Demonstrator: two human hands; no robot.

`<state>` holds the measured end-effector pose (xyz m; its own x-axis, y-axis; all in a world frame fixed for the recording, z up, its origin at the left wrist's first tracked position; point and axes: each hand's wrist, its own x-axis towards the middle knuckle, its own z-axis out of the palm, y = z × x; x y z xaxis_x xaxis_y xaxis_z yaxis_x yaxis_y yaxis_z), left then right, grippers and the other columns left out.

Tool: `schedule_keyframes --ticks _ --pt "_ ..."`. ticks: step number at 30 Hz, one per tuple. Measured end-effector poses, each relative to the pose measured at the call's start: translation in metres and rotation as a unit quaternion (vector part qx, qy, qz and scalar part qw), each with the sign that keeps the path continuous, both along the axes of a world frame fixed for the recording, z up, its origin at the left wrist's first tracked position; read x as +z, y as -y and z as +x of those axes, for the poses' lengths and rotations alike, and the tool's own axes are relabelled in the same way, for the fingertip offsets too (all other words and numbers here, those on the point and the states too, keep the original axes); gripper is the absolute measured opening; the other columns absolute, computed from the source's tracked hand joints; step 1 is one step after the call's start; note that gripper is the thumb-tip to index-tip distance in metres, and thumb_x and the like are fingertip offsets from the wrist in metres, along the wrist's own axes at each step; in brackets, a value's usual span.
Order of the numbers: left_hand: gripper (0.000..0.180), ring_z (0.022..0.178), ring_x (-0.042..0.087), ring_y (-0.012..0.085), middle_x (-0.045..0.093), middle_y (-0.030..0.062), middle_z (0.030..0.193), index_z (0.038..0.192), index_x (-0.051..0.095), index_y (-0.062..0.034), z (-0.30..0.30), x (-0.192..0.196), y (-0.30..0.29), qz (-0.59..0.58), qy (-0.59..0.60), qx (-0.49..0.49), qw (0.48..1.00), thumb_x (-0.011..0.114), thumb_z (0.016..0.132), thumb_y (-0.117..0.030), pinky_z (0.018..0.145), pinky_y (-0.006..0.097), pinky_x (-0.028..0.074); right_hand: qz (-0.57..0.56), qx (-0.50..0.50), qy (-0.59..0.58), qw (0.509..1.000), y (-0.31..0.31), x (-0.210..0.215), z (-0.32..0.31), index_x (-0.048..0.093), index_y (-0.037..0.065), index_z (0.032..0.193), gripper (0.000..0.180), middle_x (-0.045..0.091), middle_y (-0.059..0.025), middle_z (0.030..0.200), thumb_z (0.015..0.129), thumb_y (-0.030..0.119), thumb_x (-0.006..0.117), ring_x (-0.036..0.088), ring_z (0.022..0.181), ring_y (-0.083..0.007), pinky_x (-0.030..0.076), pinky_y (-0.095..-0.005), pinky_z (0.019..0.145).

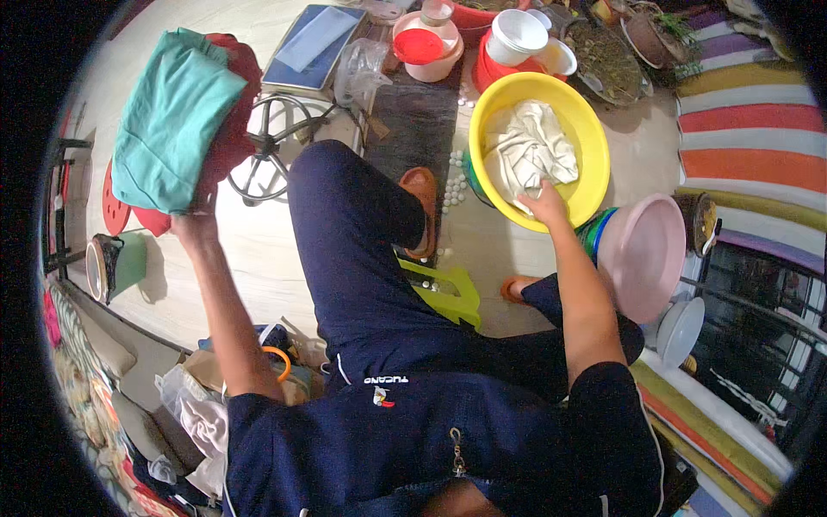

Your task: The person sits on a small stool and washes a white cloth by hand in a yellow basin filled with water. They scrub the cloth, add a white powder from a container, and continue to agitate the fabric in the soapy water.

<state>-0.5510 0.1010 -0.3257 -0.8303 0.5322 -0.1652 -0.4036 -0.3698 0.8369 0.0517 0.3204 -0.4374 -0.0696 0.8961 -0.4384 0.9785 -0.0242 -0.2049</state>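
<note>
At the left, a folded teal cloth (177, 121) lies over dark red material (241, 112); whether that red is cloth or a seat is unclear. My left hand (196, 220) reaches the near edge of this stack, its fingers mostly hidden there. A yellow basin (594, 172) stands at the right of my knees with a crumpled white cloth (534, 142) inside. Over the near rim of the basin, my right hand (547, 205) grips the white cloth's near edge with closed fingers.
A black round metal stand (269, 142) is beside my knee. Farther off are a blue weighing scale (314, 52) and white tubs (517, 34). A pink basin (646, 258) leans right of the yellow one. Below it lies a lime-green plastic piece (452, 302). Left, a green bucket (129, 267) stands.
</note>
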Motion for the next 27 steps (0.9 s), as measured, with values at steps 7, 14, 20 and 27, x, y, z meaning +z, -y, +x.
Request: schedule_keyframes --ticks 7,14,20,27 --pt "0.052 0.108 0.05 0.0364 0.045 0.0183 0.126 0.129 0.036 -0.0048 -0.113 -0.002 0.015 -0.065 -0.026 -0.049 0.996 0.046 0.088 -0.036 0.085 0.052 0.046 0.035 -0.025 -0.015 0.999 -0.003 -0.013 0.001 0.051 -0.003 0.115 0.065 0.056 -0.0227 0.111 0.064 0.033 0.07 0.054 0.104 -0.0329 0.042 -0.0359 0.088" --pt "0.064 0.122 0.033 0.0385 0.032 0.0173 0.128 0.13 0.03 -0.008 -0.074 0.009 0.013 -0.202 0.01 -0.008 0.979 0.048 0.085 -0.049 0.094 0.053 0.036 0.037 -0.341 -0.352 0.871 -0.029 -0.017 0.028 0.059 0.004 0.095 0.029 0.061 -0.0079 0.087 0.066 0.0 0.062 0.058 0.08 -0.0205 0.046 -0.0303 0.07" --pt "0.062 0.117 0.039 0.0376 0.03 0.0208 0.132 0.127 0.029 -0.0007 0.014 0.022 0.027 -0.131 0.014 0.062 0.989 0.051 0.086 -0.041 0.095 0.049 0.037 0.009 -0.463 -0.582 0.668 -0.038 0.036 0.015 0.054 0.006 0.1 0.034 0.056 -0.0055 0.094 0.069 -0.005 0.059 0.056 0.083 -0.02 0.045 -0.0328 0.064" --pt "0.021 0.083 0.058 0.0127 0.061 0.0082 0.096 0.099 0.059 0.0011 0.222 0.114 -0.031 -0.098 -0.305 -0.262 0.91 0.053 0.087 -0.015 0.071 0.024 0.045 0.024 -0.421 -0.674 0.607 -0.074 0.091 0.023 0.05 0.006 0.098 0.031 0.054 -0.0082 0.09 0.07 -0.006 0.058 0.057 0.08 -0.0231 0.045 -0.0371 0.069"
